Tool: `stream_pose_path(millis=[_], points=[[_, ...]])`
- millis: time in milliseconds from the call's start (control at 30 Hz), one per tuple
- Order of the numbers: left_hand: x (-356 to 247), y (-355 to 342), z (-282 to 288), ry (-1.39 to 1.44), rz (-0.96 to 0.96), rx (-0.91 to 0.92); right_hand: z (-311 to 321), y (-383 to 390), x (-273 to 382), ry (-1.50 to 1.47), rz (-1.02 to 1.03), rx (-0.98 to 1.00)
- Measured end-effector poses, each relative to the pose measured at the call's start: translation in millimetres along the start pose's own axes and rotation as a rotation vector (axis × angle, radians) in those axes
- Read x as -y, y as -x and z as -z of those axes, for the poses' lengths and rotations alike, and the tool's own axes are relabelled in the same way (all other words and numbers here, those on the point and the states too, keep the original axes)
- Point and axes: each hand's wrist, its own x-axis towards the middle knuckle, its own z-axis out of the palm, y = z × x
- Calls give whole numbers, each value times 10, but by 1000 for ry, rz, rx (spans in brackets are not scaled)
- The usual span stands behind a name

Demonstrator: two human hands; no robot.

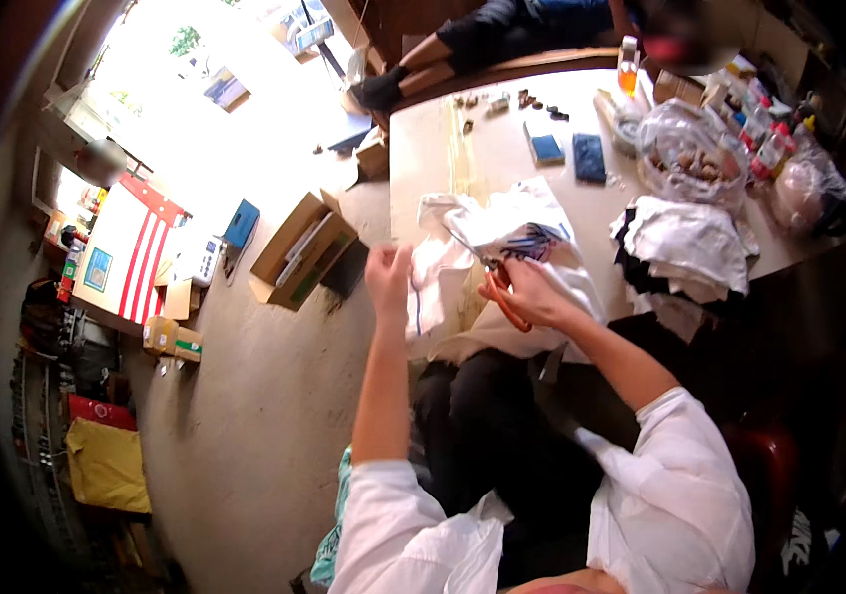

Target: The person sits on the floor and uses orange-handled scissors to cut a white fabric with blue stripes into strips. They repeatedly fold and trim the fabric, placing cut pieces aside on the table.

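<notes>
Your right hand grips orange-handled scissors, their length slanting toward the far left over the white cloth just beyond on the table. Your left hand is curled left of the cloth; whether it pinches anything, I cannot tell.

The left forearm reaches almost straight toward the far side, the left hand curled closed. The right forearm slants far and left, the right hand gripping with bent fingers.
</notes>
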Motion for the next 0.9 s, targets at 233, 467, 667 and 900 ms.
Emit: stream_pose_path(millis=[233,467,667,900], points=[[2,-808,-203,-145,259,664,-151,95,-162,-58,73,-80],[7,-987,-251,46,325,747,-212,184,-248,-5,128,-53],[-87,-1073,-352,-92,141,670,-181,105,-319,-261,-37,100],[-245,-968,-445,-100,102,531,-70,20,-180,-485,-183,347]])
